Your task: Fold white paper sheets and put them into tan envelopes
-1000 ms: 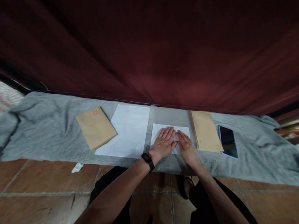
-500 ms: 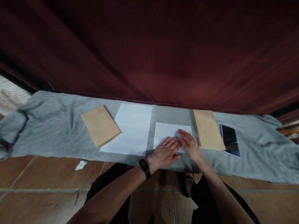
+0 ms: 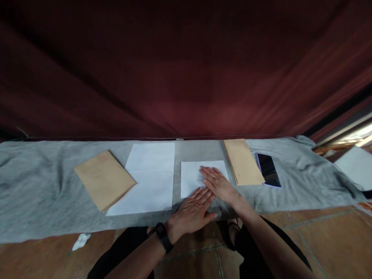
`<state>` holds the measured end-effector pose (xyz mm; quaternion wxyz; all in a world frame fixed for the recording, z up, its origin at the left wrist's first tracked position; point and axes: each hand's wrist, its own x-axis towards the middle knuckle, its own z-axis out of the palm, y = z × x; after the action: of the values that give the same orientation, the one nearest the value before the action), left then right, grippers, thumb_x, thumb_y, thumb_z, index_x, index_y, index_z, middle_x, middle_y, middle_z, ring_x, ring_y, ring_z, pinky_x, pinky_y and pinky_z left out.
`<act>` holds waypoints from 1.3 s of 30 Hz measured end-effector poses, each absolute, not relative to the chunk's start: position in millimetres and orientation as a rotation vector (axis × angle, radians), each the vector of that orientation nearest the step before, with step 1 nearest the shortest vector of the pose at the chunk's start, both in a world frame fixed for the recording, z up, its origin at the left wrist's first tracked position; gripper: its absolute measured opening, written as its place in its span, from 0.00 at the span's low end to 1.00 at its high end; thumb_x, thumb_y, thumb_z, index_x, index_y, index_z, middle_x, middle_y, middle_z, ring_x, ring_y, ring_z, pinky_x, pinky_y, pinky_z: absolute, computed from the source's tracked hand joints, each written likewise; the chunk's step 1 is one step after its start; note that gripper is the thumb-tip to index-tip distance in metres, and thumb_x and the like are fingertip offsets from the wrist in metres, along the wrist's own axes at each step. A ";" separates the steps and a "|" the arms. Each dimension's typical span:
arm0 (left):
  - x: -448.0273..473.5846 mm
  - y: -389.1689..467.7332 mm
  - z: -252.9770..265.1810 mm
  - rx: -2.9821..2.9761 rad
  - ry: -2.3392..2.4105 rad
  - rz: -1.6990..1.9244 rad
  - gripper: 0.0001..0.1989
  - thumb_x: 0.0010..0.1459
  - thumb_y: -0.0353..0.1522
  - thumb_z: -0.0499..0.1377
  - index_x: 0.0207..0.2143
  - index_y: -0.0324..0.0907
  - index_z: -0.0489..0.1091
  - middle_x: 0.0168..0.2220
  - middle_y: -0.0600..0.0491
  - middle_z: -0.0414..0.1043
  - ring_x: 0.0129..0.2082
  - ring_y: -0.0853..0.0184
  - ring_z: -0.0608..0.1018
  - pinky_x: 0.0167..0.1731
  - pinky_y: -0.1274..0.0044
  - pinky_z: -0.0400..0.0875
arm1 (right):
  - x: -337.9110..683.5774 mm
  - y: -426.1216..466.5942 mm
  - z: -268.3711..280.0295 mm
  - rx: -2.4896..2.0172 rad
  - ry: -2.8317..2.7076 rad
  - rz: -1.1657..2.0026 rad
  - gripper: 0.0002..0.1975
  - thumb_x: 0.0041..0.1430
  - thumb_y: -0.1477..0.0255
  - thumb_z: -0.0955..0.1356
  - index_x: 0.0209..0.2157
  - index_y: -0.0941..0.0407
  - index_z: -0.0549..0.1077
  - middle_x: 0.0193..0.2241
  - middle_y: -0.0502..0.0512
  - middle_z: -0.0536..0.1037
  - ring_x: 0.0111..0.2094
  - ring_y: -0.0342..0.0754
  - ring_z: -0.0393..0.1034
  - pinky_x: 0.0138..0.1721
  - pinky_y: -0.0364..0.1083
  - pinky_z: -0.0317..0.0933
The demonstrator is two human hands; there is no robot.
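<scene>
A folded white sheet of paper point(image 3: 190, 174) lies flat on the grey cloth in front of me. My right hand point(image 3: 218, 183) rests palm down on its right part, fingers stretched out. Over the sheet's near edge lies my left hand point(image 3: 192, 211), flat with fingers extended, its fingertips meeting the right hand's fingers. To the left is a larger white sheet point(image 3: 150, 178) with a faint crease across it. A brown envelope stack point(image 3: 104, 178) overlaps that sheet's left side. Another stack of brown envelopes point(image 3: 243, 161) lies just right of my right hand.
A phone point(image 3: 269, 170) in a pale purple case touches the right envelopes. The grey cloth point(image 3: 304, 175) covers a long narrow surface, with a dark red curtain point(image 3: 183, 74) behind. A scrap of white paper point(image 3: 81, 241) is on the tiled floor point(image 3: 332, 236). A white panel point(image 3: 361, 166) stands far right.
My right hand has slid towards the far left over the folded sheet, fingers more spread. My left hand has drawn back towards me, nearer the sheet's near edge. The view has shifted right.
</scene>
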<state>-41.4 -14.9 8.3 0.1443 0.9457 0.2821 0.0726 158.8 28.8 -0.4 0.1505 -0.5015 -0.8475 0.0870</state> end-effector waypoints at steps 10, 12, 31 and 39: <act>-40.7 2.5 14.1 2.632 1.014 0.415 0.24 0.72 0.33 0.41 0.67 0.38 0.56 0.67 0.47 0.61 0.67 0.68 0.62 0.66 0.70 0.60 | 152.6 47.5 -7.8 -1.676 -2.334 0.092 0.26 0.73 0.64 0.56 0.69 0.55 0.55 0.69 0.55 0.56 0.70 0.52 0.49 0.68 0.59 0.47; -39.2 7.5 6.1 2.665 1.145 0.474 0.26 0.70 0.33 0.43 0.68 0.35 0.52 0.68 0.42 0.57 0.68 0.63 0.60 0.66 0.65 0.60 | 149.7 47.7 -8.8 -1.709 -2.297 0.080 0.26 0.73 0.65 0.56 0.69 0.54 0.55 0.69 0.55 0.57 0.69 0.52 0.50 0.68 0.59 0.48; -17.4 49.9 -21.8 2.540 1.807 0.595 0.33 0.68 0.40 0.45 0.69 0.30 0.49 0.68 0.36 0.53 0.70 0.53 0.54 0.66 0.58 0.55 | 146.7 33.3 -31.4 -1.895 -1.979 -0.151 0.32 0.72 0.61 0.57 0.68 0.67 0.54 0.67 0.73 0.57 0.68 0.62 0.52 0.65 0.61 0.52; -19.9 46.2 -18.6 2.482 1.961 0.631 0.32 0.68 0.37 0.45 0.67 0.24 0.51 0.68 0.32 0.53 0.70 0.51 0.53 0.67 0.57 0.52 | 144.9 23.6 -24.3 -1.938 -1.929 -0.185 0.30 0.72 0.63 0.56 0.67 0.69 0.55 0.67 0.73 0.57 0.69 0.61 0.51 0.66 0.61 0.49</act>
<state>-19.9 46.2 -18.6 -0.0419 0.7689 0.6073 0.1953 144.9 23.6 -24.3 0.1991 -0.6930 -0.6897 -0.0661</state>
